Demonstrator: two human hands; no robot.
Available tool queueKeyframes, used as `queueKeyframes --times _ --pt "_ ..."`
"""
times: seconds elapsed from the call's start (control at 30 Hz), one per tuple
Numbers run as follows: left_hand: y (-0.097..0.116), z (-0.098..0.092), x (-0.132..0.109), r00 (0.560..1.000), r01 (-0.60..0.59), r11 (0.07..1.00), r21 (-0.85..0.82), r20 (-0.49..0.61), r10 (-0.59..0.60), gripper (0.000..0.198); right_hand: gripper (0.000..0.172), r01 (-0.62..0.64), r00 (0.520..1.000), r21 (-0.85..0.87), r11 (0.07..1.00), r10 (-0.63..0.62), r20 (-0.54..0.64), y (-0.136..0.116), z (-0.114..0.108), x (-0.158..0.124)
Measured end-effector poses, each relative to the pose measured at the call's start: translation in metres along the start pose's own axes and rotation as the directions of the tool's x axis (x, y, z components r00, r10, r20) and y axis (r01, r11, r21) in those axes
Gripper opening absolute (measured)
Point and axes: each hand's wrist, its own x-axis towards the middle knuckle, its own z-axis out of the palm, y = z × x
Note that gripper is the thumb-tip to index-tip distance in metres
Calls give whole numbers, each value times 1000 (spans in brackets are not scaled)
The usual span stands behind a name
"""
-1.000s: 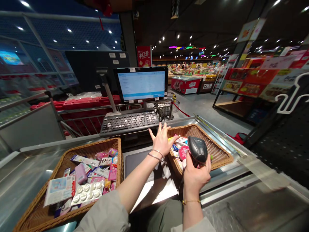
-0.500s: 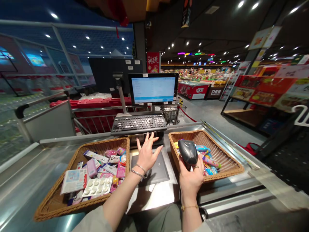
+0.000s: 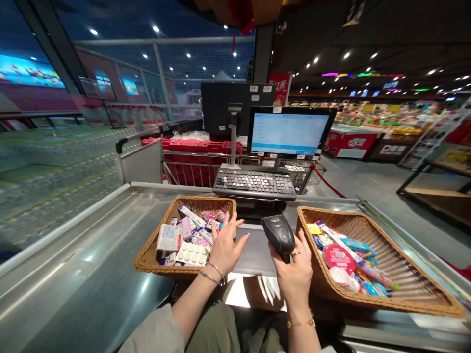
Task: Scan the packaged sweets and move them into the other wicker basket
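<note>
My left hand point(image 3: 226, 243) hovers open at the right rim of a wicker basket point(image 3: 154, 257), fingers spread just above its packaged goods, among them a blister pack point(image 3: 192, 254) and a pink tube point(image 3: 186, 228). My right hand point(image 3: 293, 277) grips a black handheld barcode scanner point(image 3: 278, 234), which points up and away between the baskets. Beside that hand stands a second wicker basket point(image 3: 390, 305), holding a round pink compact point(image 3: 339, 259) and several colourful packets.
A black keyboard point(image 3: 254, 184) and a monitor point(image 3: 289, 131) stand beyond the baskets, on a steel checkout counter point(image 3: 84, 250). Behind them is a cart with red crates point(image 3: 200, 164). Store aisles and a red freezer point(image 3: 349, 141) lie to the far right.
My view has swung left. My left hand has moved from the middle of the counter to the left basket's rim. The scanner has moved from over the right basket to between the baskets.
</note>
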Motion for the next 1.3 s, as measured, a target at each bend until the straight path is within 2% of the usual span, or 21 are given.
queueKeyframes --times 0.23,0.4,0.6,0.83,1.13,1.3 --pt "-32 -23 -16 998 60 996 66 31 -62 40 26 92 982 27 995 -95 162 -10 20 -9" --pt "-64 -41 -25 996 72 989 126 50 -79 45 18 126 956 54 991 -136 258 -19 29 -12" --pt "-109 -67 -33 994 52 960 275 81 -77 53 19 131 942 66 989 -145 302 -27 40 -17" --pt "-151 -96 -39 981 -2 899 438 177 -84 73 21 146 922 65 987 -160 353 -34 51 -22" --pt "-177 -114 -37 957 -27 862 506 263 -124 86 22 181 905 59 982 -190 380 -38 62 -29" --pt "-188 -117 -35 949 -63 830 554 290 -122 85 19 189 907 66 980 -200 371 -38 67 -31"
